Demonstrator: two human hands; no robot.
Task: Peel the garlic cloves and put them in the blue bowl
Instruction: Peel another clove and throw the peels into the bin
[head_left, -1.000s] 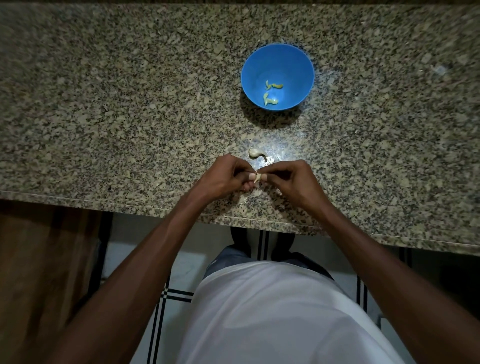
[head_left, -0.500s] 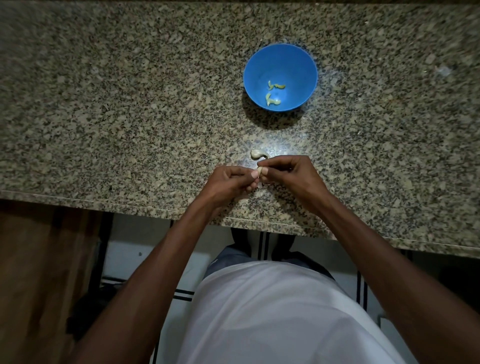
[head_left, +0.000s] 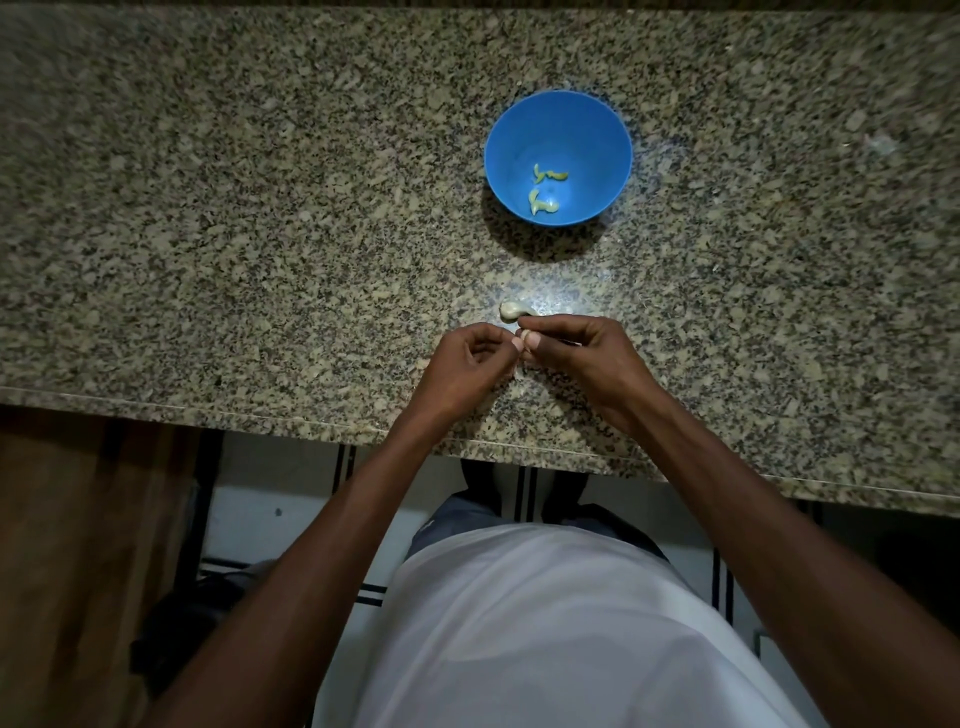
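Head view: both hands' grips pinch one garlic clove (head_left: 523, 335); one clove on counter (head_left: 511, 310); two in blue bowl (head_left: 597, 130).

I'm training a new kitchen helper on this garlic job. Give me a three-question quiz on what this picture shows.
1. True or false: the blue bowl already holds peeled garlic pieces.
2. Where does the loose clove lie?
A. inside the bowl
B. on the counter, just beyond the hands
C. on the floor
3. Fill in: the left hand and the right hand meet at their ____ over a small clove.

Key
1. True.
2. B.
3. Fingertips; the clove between them is mostly hidden, so how far it is peeled cannot be told.
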